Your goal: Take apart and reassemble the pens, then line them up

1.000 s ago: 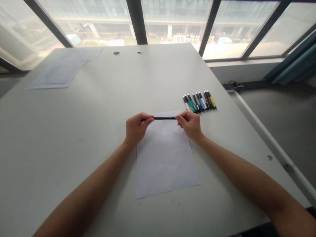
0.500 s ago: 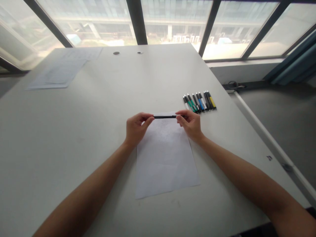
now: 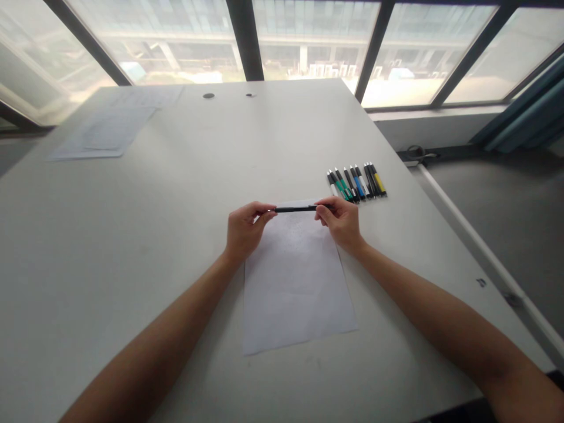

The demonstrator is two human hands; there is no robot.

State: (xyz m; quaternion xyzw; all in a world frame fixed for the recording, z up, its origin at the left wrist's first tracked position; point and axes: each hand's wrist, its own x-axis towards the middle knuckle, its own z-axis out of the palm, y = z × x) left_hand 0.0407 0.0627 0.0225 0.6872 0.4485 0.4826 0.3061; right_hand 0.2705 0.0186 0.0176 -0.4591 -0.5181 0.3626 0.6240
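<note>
A black pen (image 3: 295, 209) is held level between my two hands, above the far end of a white sheet of paper (image 3: 299, 288). My left hand (image 3: 247, 229) pinches its left end between thumb and fingers. Its right end is pinched by my right hand (image 3: 340, 222), whose fingers hide the tip there. Just beyond my right hand lies a row of several pens (image 3: 358, 182) with black, white, green, blue and yellow barrels, side by side on the table.
The white table (image 3: 176, 194) reaches to the windows. Papers (image 3: 108, 126) lie at its far left corner, and two round holes show near the back edge. A blue curtain (image 3: 524, 111) hangs at the right, past the table's right edge.
Almost nothing differs. A thin tip of the pen now shows at my left fingertips, and both hands have shifted very slightly to the right.
</note>
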